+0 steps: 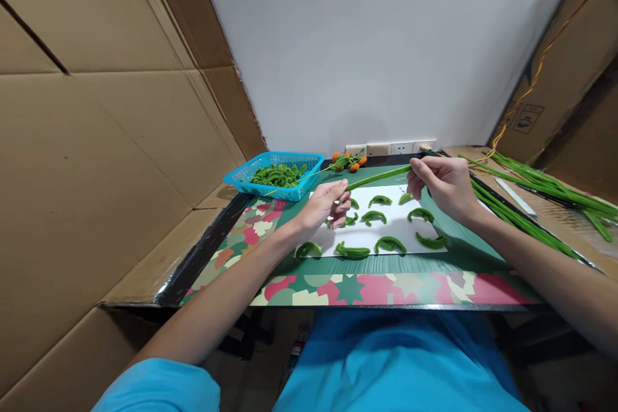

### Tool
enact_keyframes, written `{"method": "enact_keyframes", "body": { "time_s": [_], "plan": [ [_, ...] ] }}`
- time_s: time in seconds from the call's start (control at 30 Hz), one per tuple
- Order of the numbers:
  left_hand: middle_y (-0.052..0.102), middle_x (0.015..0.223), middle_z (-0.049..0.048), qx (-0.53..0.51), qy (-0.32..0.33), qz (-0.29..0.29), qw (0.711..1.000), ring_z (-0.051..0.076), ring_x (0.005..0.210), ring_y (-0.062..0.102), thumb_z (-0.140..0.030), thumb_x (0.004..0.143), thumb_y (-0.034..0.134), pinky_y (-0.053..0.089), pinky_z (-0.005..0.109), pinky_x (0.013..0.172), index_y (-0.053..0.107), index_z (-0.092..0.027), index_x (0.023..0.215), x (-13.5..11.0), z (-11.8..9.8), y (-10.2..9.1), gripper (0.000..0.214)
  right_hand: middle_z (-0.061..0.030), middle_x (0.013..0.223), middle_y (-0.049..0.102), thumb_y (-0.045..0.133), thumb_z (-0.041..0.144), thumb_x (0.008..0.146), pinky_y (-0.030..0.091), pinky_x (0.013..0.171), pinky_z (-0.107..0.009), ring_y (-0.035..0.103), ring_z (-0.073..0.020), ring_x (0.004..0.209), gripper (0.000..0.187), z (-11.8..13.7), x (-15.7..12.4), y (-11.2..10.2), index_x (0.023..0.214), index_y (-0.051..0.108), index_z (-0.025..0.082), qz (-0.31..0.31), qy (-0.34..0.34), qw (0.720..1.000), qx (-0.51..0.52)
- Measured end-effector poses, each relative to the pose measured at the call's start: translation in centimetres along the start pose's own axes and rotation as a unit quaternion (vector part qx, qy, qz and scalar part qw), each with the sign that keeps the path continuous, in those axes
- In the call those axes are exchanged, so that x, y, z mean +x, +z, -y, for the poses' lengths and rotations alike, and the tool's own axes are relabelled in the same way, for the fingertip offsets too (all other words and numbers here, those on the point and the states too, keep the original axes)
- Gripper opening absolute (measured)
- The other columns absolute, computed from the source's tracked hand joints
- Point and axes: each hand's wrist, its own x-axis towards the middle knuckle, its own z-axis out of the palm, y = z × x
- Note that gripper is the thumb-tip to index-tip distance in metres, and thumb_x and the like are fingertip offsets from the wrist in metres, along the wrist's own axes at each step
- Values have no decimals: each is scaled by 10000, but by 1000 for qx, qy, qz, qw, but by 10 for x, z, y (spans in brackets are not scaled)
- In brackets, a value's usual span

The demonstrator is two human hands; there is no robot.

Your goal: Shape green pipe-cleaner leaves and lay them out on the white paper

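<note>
A green pipe cleaner point(379, 177) is stretched between my two hands, above a white sheet. My left hand point(327, 205) pinches its left end, and my right hand point(443, 185) pinches the right end, slightly higher. On the white sheet point(357, 232) lie several short curved pieces of green pipe cleaner point(390, 244), spread in loose rows. My left hand partly covers a few of them.
A blue basket point(302, 192) at the back left holds many green curled pieces point(277, 175). Orange flowers point(348, 161) on a stem lie beside it. Long green pipe cleaners point(524, 222) lie at right near a white strip point(515, 197). Cardboard walls point(120, 135) flank the table.
</note>
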Motion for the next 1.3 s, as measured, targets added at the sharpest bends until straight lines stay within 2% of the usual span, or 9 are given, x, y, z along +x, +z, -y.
{"method": "enact_keyframes", "body": {
  "time_s": [0.13,0.23,0.37,0.57,0.73,0.87,0.97,1.3],
  "plan": [
    [431,596,-78,14,9,-2,1000,54,386,416,-666,919,680,289,180,355,502,-195,785,-2,-4,5,521,-37,585,696,671,614,977,469,431,-304,603,-155,424,496,-3,1,-1,695,702,207,7,17,1000,9],
    [449,578,-88,41,34,-27,998,52,369,430,-627,872,757,316,177,351,553,-189,827,-3,-6,6,485,-36,565,683,666,638,970,458,421,-304,588,-154,417,521,-3,1,0,685,696,203,9,22,1000,10],
    [578,621,-48,67,53,-64,994,69,365,512,-616,889,729,298,179,328,625,-165,916,-2,-6,4,463,-33,555,677,680,634,963,457,414,-298,585,-150,413,516,-3,1,0,685,701,200,16,21,1000,15],
    [708,732,14,64,76,-89,991,86,364,569,-596,897,722,295,191,309,609,-156,928,0,-5,1,455,-35,603,695,717,606,948,475,421,-288,605,-147,434,471,-3,0,0,723,719,192,14,24,999,25],
    [774,845,68,36,85,-120,989,100,367,585,-543,892,741,336,219,305,636,-151,1011,-2,-7,0,423,-38,685,723,741,523,958,477,410,-269,592,-118,431,379,-1,-1,2,806,751,176,19,12,1000,12],
    [776,850,71,23,77,-117,990,84,373,574,-517,880,763,356,213,317,657,-147,971,-3,-9,-1,396,-46,760,763,816,488,898,536,417,-290,588,-117,422,317,-3,0,3,943,791,175,23,18,999,32],
    [772,849,72,30,79,-109,990,85,379,586,-504,882,775,335,200,309,679,-136,961,-3,-8,0,388,-45,766,771,821,457,898,553,423,-289,607,-120,430,290,-5,0,3,975,806,178,36,24,998,43],
    [778,835,85,70,79,-84,991,87,394,587,-437,872,803,355,202,326,749,-122,1080,-4,-6,2,381,-51,735,771,867,473,833,509,376,-282,611,-136,431,291,-5,0,7,833,820,186,80,90,989,87]
  ]
}}
